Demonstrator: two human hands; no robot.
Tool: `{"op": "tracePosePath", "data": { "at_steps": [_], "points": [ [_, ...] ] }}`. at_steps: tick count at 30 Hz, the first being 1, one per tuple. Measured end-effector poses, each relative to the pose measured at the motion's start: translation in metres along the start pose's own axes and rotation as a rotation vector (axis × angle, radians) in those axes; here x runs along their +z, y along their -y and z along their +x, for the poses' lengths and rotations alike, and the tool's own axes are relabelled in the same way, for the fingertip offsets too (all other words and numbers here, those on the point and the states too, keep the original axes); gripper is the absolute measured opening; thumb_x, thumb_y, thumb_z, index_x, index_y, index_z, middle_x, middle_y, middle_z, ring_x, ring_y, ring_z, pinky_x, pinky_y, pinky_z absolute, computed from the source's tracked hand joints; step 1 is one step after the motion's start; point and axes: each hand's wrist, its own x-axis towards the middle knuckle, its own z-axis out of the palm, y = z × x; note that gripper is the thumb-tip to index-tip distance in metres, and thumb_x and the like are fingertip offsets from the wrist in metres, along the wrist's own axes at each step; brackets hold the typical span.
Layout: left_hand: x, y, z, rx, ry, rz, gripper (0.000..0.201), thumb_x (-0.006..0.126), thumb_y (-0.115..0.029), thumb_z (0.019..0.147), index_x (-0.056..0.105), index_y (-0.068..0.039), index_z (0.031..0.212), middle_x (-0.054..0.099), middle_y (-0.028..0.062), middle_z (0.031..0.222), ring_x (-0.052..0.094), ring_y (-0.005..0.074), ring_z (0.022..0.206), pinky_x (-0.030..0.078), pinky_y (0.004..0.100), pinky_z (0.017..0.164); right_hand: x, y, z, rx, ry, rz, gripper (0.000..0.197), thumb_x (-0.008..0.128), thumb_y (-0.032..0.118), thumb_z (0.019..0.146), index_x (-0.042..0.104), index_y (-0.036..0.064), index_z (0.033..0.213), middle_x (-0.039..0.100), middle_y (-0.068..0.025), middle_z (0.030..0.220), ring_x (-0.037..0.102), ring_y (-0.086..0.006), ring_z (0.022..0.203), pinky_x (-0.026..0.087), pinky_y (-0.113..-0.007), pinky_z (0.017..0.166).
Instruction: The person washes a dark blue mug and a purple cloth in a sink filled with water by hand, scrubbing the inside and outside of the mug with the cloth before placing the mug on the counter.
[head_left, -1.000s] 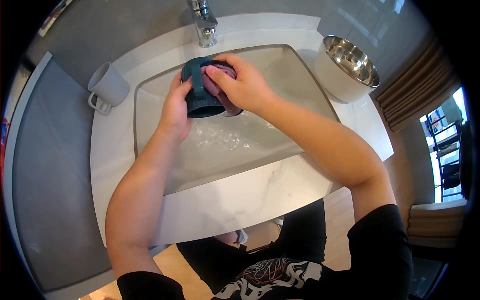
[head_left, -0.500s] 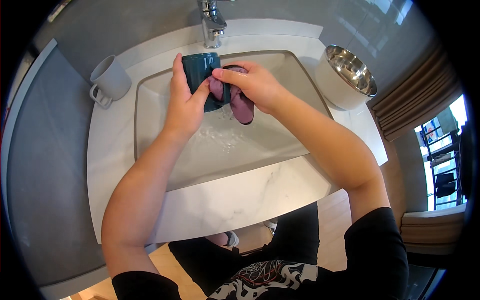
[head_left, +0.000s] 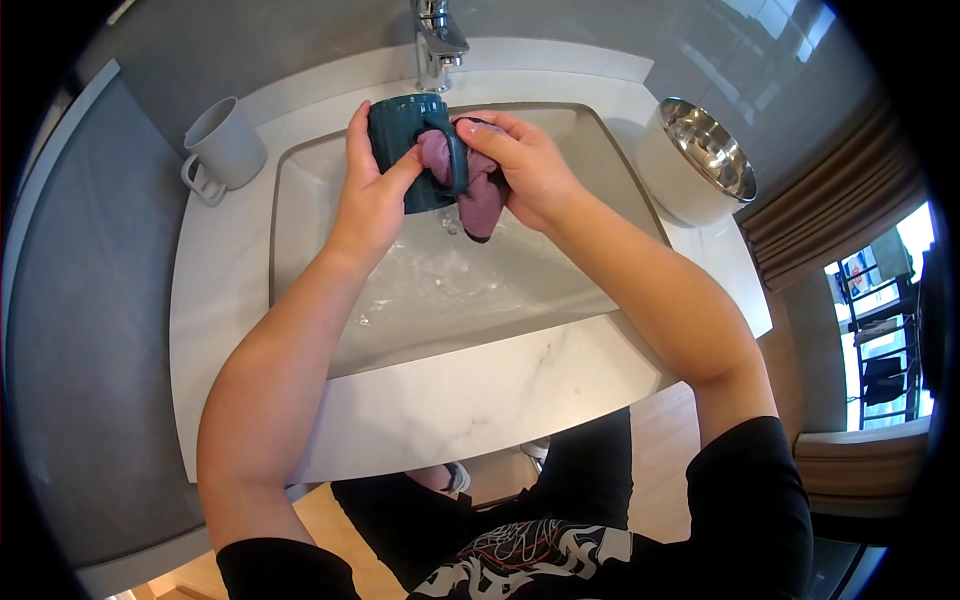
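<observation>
A dark teal mug is held over the sink, its handle turned to the right. My left hand grips its left side, fingers behind and thumb in front near the handle. A purple cloth with dark edging runs through the handle's opening, one end showing on the mug side and the rest hanging on the right. My right hand is closed on the cloth just right of the handle. Beneath the mug, water splashes on the basin's bottom.
A chrome faucet rises behind the mug. On the counter's left stands a grey mug; on its right sits a white bowl with a shiny metal inside. The white marbled counter borders the sink in front of me.
The mug's handle stands out more plainly to the right. My right hand has shifted slightly right, off the handle, drawing the cloth with it. The left hand keeps its hold.
</observation>
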Motion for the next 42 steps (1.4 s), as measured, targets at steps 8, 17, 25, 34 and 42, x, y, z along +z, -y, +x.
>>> {"op": "tracePosePath", "data": {
  "at_steps": [8,17,25,34,42],
  "points": [
    [0.0,0.001,0.0,-0.04,-0.036,-0.076,0.073,0.06,-0.017,0.093,0.014,-0.006,0.148,0.047,0.0138,0.132,0.05,0.0199,0.117,0.041,0.0314,0.099,-0.002,-0.003,0.0,-0.004,-0.061,0.047,0.034,0.065,0.022,0.09,0.057,0.0017,0.116,0.065,-0.0074,0.099,0.063,-0.0147,0.087,0.053,-0.03,0.073],
    [-0.006,0.008,0.001,-0.15,-0.147,-0.211,0.068,0.059,-0.019,0.094,0.019,-0.005,0.147,0.049,0.0128,0.129,0.052,0.0195,0.116,0.043,0.0306,0.097,-0.008,0.007,0.0,-0.063,0.155,-0.475,0.051,0.078,0.018,0.077,0.057,0.0035,0.121,0.064,-0.0039,0.104,0.06,-0.0121,0.093,0.049,-0.029,0.083],
    [-0.003,0.003,-0.003,-0.224,-0.12,-0.222,0.066,0.058,-0.016,0.092,0.021,-0.007,0.146,0.053,0.0128,0.126,0.054,0.0192,0.113,0.045,0.0321,0.095,-0.003,0.019,-0.003,0.06,0.213,-0.673,0.053,0.082,0.017,0.071,0.061,0.0021,0.117,0.066,-0.0045,0.096,0.061,-0.0122,0.086,0.05,-0.028,0.079],
    [-0.003,0.009,-0.001,-0.329,-0.078,-0.074,0.072,0.064,-0.025,0.089,0.023,-0.004,0.145,0.051,0.0147,0.13,0.053,0.0223,0.115,0.043,0.0336,0.097,-0.015,0.015,0.006,0.295,0.175,-0.627,0.043,0.083,0.024,0.07,0.064,-0.0013,0.099,0.066,-0.0059,0.085,0.062,-0.014,0.078,0.05,-0.029,0.072],
    [-0.01,0.019,-0.001,-0.472,-0.099,0.494,0.082,0.065,-0.034,0.087,0.019,0.002,0.145,0.051,0.0215,0.13,0.055,0.0288,0.116,0.045,0.0355,0.095,-0.029,0.007,0.01,0.295,0.177,-1.158,0.049,0.084,0.041,0.066,0.066,-0.001,0.084,0.067,-0.0095,0.079,0.063,-0.0169,0.072,0.05,-0.031,0.068]
  ]
}}
